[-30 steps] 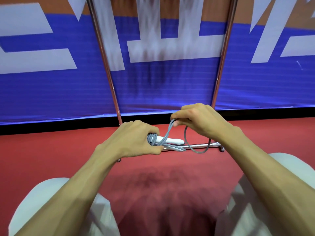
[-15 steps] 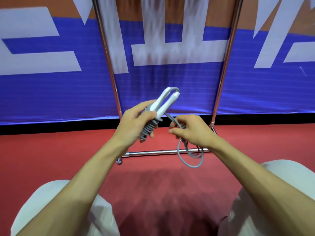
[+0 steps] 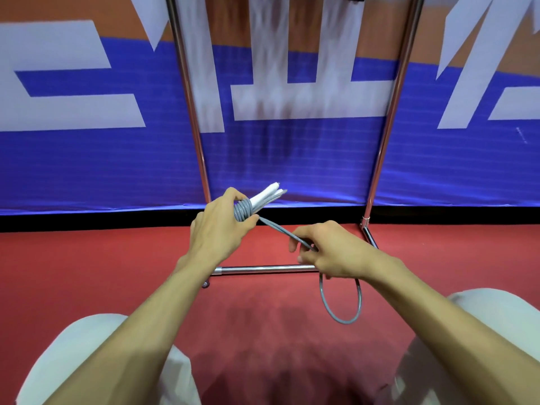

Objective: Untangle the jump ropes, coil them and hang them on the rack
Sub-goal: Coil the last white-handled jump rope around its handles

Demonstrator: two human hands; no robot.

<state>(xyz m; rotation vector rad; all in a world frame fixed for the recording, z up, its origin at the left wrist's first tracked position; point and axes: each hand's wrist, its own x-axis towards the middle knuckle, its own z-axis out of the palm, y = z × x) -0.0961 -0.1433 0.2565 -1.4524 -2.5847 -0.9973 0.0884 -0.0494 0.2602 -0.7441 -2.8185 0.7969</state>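
My left hand (image 3: 217, 229) grips a grey jump rope (image 3: 243, 210) by its two white handles (image 3: 266, 197), which point up and to the right. Several turns of grey cord are wound tightly around the handles at my fingers. From that bundle a doubled strand runs taut down to my right hand (image 3: 330, 251), which pinches it. Below my right hand the end of the cord hangs as a loose loop (image 3: 340, 302). The metal rack (image 3: 263, 269) stands just behind my hands, its two chrome uprights rising out of the top of the view.
The rack's low crossbar and right foot (image 3: 368, 235) rest on red floor (image 3: 87, 273). A blue, white and orange banner (image 3: 292, 147) covers the wall behind. My knees in white trousers (image 3: 96, 346) fill the lower corners.
My right hand has moved right and down, pulling the strand taut. More cord is wound on the handles, and the loop hanging below is lower and further right.
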